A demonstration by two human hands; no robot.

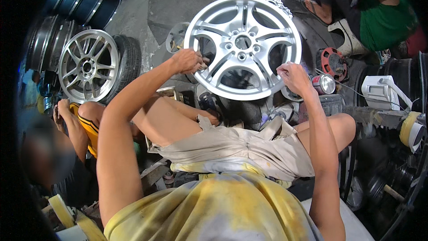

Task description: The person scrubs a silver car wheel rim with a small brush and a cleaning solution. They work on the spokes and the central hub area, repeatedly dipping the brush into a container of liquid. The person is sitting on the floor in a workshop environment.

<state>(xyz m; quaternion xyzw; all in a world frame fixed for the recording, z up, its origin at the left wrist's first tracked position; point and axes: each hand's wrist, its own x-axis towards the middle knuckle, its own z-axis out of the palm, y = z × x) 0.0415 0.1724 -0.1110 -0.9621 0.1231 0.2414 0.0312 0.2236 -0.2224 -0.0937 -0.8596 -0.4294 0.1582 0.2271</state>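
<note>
A silver alloy wheel rim with split spokes lies face up in front of my knees. My left hand is closed at its left edge, fingertips slightly blurred over the lip. At the lower right edge, my right hand has its thumb and fingers pinched together against the lip. Whatever lies between the fingers of either hand is too small or hidden to make out. What supports the wheel underneath is mostly hidden.
Another silver wheel leans against a tire at left, near dark stacked rims. One person sits at left, another in a green top at upper right. A can, a red round part and tape rolls are at right.
</note>
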